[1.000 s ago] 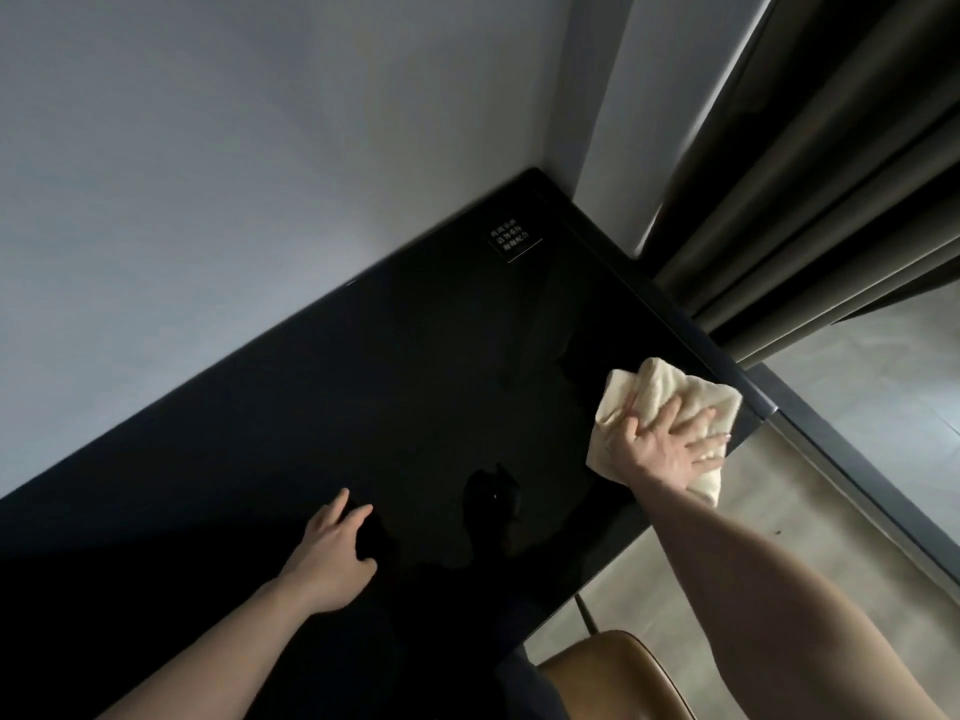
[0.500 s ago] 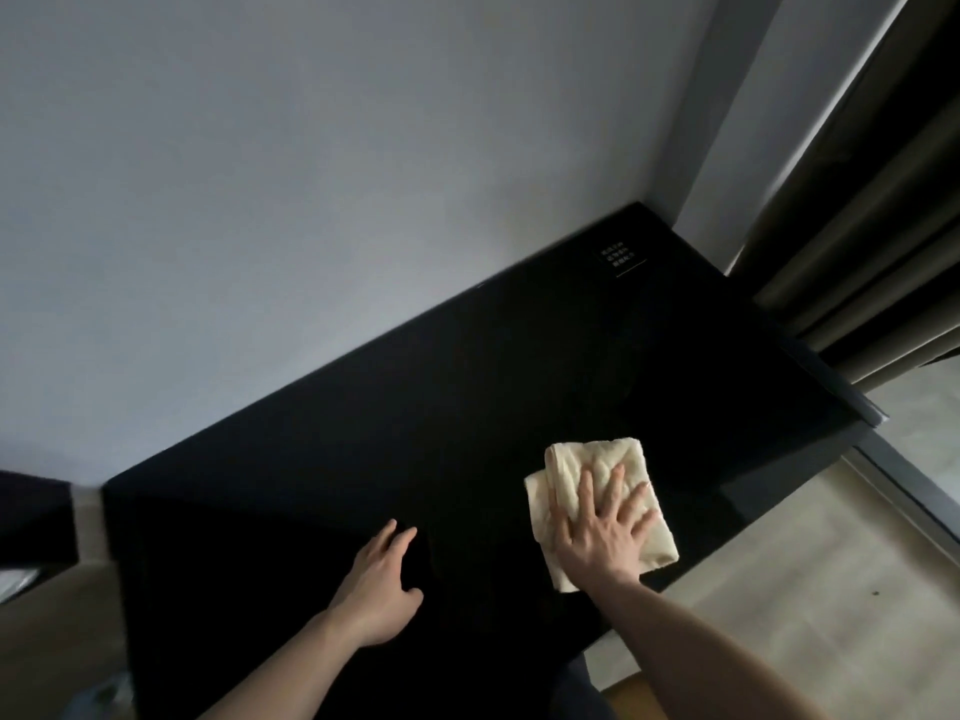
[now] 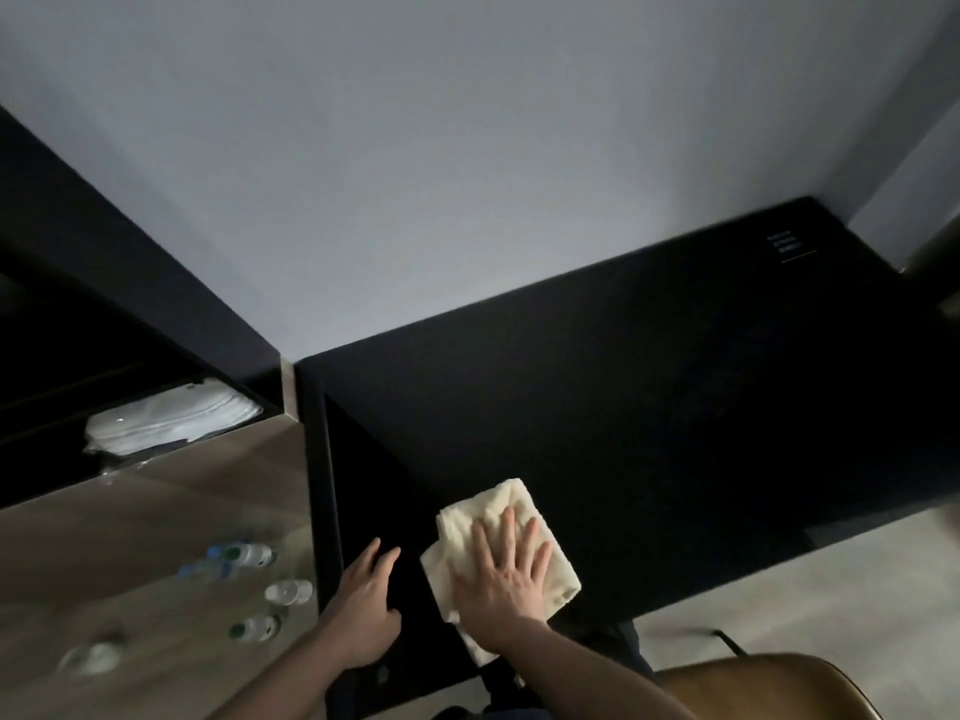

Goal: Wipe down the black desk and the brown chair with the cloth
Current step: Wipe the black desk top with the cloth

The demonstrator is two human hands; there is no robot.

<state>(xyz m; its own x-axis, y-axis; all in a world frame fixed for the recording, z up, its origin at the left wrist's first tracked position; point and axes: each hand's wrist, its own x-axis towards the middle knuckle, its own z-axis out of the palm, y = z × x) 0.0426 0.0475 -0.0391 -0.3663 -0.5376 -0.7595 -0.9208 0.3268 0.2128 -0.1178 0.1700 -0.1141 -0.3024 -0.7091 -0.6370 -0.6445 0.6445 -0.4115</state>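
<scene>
A folded cream cloth (image 3: 527,517) lies on the glossy black desk (image 3: 649,387), near its front left part. My right hand (image 3: 506,579) presses flat on the cloth with straight, spread fingers. Just left of it, my left hand (image 3: 366,605) rests on the desk top, fingers relaxed and holding nothing. The brown chair (image 3: 769,685) shows only as a curved backrest edge at the bottom right, below the desk's front edge.
A brown counter (image 3: 156,537) adjoins the desk on the left, with several small water bottles (image 3: 244,556) lying on it. A dark shelf holds folded white towels (image 3: 171,418). A grey wall runs behind; a curtain edge (image 3: 935,262) is at far right. Pale floor lies below.
My right hand has swept the cloth leftward across the desk, from the right edge to beside my left hand. The view has turned left, bringing the brown counter into sight.
</scene>
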